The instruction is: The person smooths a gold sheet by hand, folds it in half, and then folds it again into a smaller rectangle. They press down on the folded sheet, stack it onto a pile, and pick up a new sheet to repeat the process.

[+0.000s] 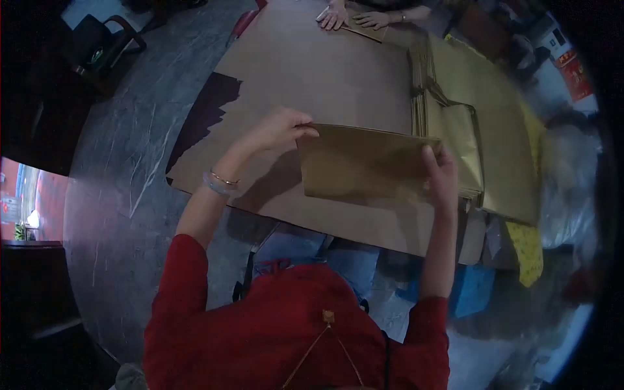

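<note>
A flat rectangle of gold paper (pixel 364 162) is stretched between my two hands above the near part of the table. My left hand (pixel 286 128) pinches its upper left corner between thumb and fingers. At the upper right corner, my right hand (pixel 441 170) grips the edge, thumb on the side facing me. The paper hangs down with its lower edge close over the brown tabletop (pixel 312 71). Just right of my right hand lies a stack of folded gold paper (pixel 455 123), its layered edges turned toward me.
Across the table, another person's hands (pixel 351 18) lie on a smaller gold piece (pixel 367 30). Larger gold sheets (pixel 500 130) cover the right side. Yellow patterned material (pixel 525 253) hangs off the right edge, near clear plastic (pixel 569 188). A dark chair (pixel 104 49) stands at the far left.
</note>
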Motion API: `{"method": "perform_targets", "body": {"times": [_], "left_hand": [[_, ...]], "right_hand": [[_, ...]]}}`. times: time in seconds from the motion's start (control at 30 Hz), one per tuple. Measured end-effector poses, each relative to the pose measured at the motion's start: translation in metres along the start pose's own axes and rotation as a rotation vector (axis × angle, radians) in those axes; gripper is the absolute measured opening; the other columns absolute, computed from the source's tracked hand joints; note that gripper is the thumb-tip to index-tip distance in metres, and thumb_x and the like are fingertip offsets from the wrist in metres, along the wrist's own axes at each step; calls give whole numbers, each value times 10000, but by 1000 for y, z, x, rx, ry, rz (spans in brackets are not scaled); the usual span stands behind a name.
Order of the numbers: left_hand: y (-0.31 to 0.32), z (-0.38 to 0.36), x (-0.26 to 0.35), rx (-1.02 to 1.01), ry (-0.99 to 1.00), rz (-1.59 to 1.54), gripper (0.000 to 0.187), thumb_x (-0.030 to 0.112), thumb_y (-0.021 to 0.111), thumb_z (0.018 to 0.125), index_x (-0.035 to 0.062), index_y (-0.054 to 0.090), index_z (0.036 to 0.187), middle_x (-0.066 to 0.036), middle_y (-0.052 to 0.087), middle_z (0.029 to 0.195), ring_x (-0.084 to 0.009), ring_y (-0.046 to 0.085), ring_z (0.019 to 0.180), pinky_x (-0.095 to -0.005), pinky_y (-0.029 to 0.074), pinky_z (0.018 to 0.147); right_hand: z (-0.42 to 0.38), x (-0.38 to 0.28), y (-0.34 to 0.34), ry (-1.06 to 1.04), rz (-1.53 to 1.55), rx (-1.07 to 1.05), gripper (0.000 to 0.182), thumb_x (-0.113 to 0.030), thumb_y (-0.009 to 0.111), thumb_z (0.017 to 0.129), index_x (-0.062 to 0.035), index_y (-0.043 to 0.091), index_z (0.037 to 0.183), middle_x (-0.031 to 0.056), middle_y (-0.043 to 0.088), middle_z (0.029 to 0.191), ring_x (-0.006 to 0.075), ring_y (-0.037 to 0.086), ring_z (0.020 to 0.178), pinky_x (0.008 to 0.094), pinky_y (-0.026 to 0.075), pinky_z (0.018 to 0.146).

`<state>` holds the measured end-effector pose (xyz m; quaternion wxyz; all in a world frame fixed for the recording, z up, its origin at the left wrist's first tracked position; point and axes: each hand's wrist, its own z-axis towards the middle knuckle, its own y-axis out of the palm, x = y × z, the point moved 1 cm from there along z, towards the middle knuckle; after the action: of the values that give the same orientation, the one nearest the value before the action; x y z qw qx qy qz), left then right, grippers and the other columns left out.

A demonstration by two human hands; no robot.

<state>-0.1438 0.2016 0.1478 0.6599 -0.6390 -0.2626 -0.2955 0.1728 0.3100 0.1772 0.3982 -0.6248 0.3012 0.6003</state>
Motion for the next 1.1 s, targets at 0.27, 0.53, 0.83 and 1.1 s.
{"method": "perform_targets", "body": {"times": [0.27, 0.53, 0.83, 1.1], "left_hand": [[-57, 15, 88, -110, 338, 102, 247, -21, 602, 810, 7, 637, 1053, -107, 685, 869, -180, 647, 816, -298, 510, 740], [-53, 119, 174, 34, 759, 248, 238, -45, 571, 798, 15, 652, 1014, -113, 688, 929, -258, 649, 942, -293, 506, 821], [111, 206, 132, 455, 67, -176, 392, 160, 454, 902, 55, 459, 1279, -219, 538, 1222, -387, 485, 1154, -427, 385, 965], [218, 198, 109, 313, -143, -511, 581, 311, 337, 971, -49, 184, 1401, -291, 309, 1403, -412, 287, 1318, -407, 242, 1089]], "right_hand": [[-63, -18, -34, -6, -369, -159, 375, -96, 697, 815, -14, 566, 1157, 51, 639, 1031, 163, 583, 936, 293, 476, 787], [-83, -86, -71, -655, -684, 439, 293, -43, 610, 822, -27, 622, 1114, 134, 651, 1076, 258, 636, 968, 304, 481, 833], [-34, 31, -110, -489, -1249, 282, 537, 75, 494, 747, -83, 517, 1260, 110, 483, 1331, 283, 423, 1256, 451, 299, 1062], [-37, 76, -80, -413, -1220, 293, 557, 10, 525, 751, -118, 485, 1293, 88, 459, 1352, 260, 373, 1296, 473, 211, 1101]]}}
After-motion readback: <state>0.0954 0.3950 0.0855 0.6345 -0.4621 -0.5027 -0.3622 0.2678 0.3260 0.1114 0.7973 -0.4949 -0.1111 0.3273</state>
